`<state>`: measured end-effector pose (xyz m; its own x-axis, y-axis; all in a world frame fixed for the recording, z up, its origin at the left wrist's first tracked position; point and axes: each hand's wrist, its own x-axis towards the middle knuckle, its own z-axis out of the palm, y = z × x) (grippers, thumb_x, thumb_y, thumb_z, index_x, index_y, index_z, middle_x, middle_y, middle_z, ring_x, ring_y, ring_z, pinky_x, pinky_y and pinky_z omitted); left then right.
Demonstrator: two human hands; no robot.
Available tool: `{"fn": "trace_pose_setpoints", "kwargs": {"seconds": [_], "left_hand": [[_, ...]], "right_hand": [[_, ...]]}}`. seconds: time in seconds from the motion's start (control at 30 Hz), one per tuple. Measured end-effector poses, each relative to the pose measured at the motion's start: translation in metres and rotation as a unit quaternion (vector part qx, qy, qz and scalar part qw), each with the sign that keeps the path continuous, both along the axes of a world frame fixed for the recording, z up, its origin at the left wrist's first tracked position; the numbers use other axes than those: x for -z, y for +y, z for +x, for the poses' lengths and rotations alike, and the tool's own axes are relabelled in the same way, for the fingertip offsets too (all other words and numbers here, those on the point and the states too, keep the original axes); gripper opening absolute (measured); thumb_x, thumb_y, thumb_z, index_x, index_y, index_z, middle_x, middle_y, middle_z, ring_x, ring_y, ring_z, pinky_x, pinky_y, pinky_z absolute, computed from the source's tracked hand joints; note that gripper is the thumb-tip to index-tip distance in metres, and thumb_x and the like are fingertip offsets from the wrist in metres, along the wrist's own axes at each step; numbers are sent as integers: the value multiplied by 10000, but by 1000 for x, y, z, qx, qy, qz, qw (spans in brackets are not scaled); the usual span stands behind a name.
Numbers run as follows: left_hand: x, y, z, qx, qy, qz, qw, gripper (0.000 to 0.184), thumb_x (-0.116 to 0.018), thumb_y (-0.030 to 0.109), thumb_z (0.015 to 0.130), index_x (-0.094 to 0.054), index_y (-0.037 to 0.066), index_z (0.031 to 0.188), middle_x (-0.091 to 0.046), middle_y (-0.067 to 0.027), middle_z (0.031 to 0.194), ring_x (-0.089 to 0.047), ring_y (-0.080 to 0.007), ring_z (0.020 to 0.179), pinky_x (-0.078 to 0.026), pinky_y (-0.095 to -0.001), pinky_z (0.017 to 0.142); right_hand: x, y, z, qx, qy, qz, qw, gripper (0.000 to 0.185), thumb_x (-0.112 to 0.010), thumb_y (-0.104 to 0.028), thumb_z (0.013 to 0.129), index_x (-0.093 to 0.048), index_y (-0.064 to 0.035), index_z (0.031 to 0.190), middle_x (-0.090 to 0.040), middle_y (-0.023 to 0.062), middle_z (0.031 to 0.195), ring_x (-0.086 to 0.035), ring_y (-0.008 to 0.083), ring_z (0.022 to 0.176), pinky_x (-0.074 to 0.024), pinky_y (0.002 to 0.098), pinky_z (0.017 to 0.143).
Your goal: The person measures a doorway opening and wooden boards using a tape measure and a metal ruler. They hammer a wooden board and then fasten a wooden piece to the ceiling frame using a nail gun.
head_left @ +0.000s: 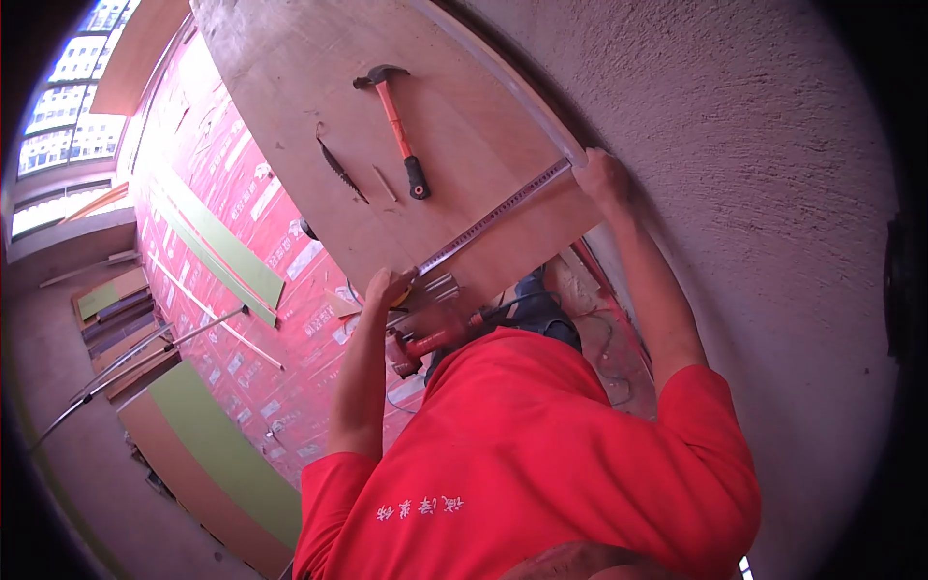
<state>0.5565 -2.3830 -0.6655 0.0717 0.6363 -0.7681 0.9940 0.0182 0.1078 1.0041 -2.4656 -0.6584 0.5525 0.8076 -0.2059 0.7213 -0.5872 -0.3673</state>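
Note:
A tape measure (493,218) is stretched across the wooden board (290,106). My left hand (387,288) is closed around its case end at the board's near left edge. At the far right edge, beside the wall, my right hand (601,178) pinches the other end of the tape against a long strip (512,82). Beyond the tape lie a hammer (394,126) with an orange and black handle, a dark thin blade-like tool (340,166) and a small pencil-like stick (385,184). A red power tool (425,343) sits just below the board's near edge.
The rough wall (754,193) rises close on the right. Red sheeting (232,358) with white print covers the floor at left, with green strips (227,246) on it. Stacked panels (208,445) lean farther left. A cable (611,358) runs near my legs.

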Motion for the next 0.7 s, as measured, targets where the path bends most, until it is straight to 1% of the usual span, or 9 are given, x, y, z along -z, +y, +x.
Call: {"fn": "trace_pose_setpoints", "kwargs": {"seconds": [0.03, 0.07, 0.13, 0.37, 0.47, 0.53, 0.57, 0.63, 0.7], "left_hand": [[4, -1, -2, 11, -7, 3, 1000, 708, -549, 611, 784, -647, -87, 850, -610, -321, 858, -621, -415, 896, -460, -463, 774], [8, -1, -4, 21, -14, 7, 1000, 707, -547, 610, 785, -646, -87, 848, -610, -321, 857, -620, -417, 893, -460, -464, 774], [5, 0, -3, 22, -16, 1, 1000, 706, -546, 608, 786, -645, -89, 847, -610, -321, 854, -620, -418, 893, -459, -464, 776], [26, -1, -15, 27, -28, 10, 999, 702, -547, 602, 781, -642, -91, 841, -602, -328, 841, -617, -419, 895, -456, -466, 781], [12, -1, -6, 15, -27, -8, 999, 703, -545, 600, 781, -640, -95, 834, -600, -331, 844, -616, -419, 900, -456, -465, 781], [-3, 3, 4, 11, -26, -8, 1000, 702, -544, 597, 782, -639, -97, 831, -598, -333, 847, -615, -419, 901, -457, -464, 781], [-8, 0, 6, 7, -21, -13, 1000, 702, -543, 594, 783, -637, -99, 828, -597, -335, 850, -615, -420, 903, -458, -464, 781], [5, -1, -1, 2, -27, -3, 1000, 697, -543, 589, 784, -637, -100, 829, -597, -334, 854, -614, -422, 904, -459, -465, 779], [12, -2, -8, -5, -33, 2, 999, 692, -542, 584, 785, -637, -101, 830, -597, -334, 857, -613, -423, 904, -459, -466, 778]], "right_hand": [[1, -2, 1, -10, 0, 20, 1000, 324, -646, -261, 737, -629, -8, 939, -632, 218, 995, -604, 402, 925, -499, 457, 805], [2, -4, 1, -10, 0, 21, 1000, 324, -646, -261, 737, -629, -8, 939, -632, 218, 995, -604, 402, 925, -499, 457, 805], [1, -5, -1, -14, -15, 35, 999, 251, -647, -218, 738, -639, -9, 876, -642, 216, 928, -624, 392, 862, -515, 447, 764], [2, -2, -2, -18, -16, 38, 999, 256, -646, -216, 736, -635, -6, 881, -642, 216, 919, -626, 392, 854, -519, 450, 750], [-2, -1, -1, -21, -25, 38, 999, 255, -641, -218, 737, -636, -12, 886, -642, 218, 916, -626, 389, 863, -520, 451, 754], [-8, 8, -1, 4, -9, -9, 1000, 318, -645, -288, 751, -637, -18, 918, -644, 204, 970, -619, 397, 905, -506, 471, 785], [-8, 13, -1, 0, -8, -12, 1000, 318, -645, -288, 751, -637, -18, 918, -644, 204, 970, -619, 397, 905, -506, 471, 785], [-7, 26, -4, 32, -18, -90, 995, 326, -654, -300, 770, -609, -27, 943, -654, 200, 933, -630, 397, 886, -512, 487, 766], [-13, 22, -15, 26, -45, -73, 996, 300, -647, -280, 776, -592, -34, 940, -655, 204, 917, -636, 390, 873, -517, 487, 756]]}}
